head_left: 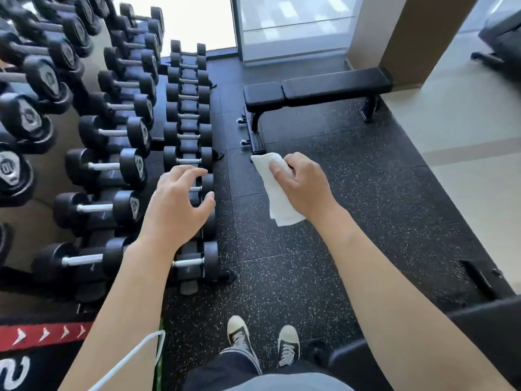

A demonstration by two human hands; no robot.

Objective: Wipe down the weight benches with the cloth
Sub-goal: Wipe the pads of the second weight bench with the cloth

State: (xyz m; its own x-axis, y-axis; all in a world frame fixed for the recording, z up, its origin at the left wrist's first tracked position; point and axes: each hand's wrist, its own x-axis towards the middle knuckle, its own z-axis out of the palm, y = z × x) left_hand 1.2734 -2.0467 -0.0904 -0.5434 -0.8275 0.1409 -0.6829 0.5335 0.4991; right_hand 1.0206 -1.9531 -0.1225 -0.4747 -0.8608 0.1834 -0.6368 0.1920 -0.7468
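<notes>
A black flat weight bench [318,88] stands on the rubber floor ahead of me, lying crosswise near a window. A white folded cloth [277,193] hangs from my right hand [303,187], which is held out in the air well short of the bench. My left hand [176,204] hovers with its fingers spread above the lowest row of dumbbells and holds nothing. Part of a second black bench [479,334] shows at the lower right edge, beside my right forearm.
A tiered rack of black dumbbells [112,131] fills the left side. A brown pillar [417,38] rises behind the far bench. A pale hard floor [465,153] begins right of the speckled rubber mat [352,198]. My two sneakers [265,345] stand on the mat below.
</notes>
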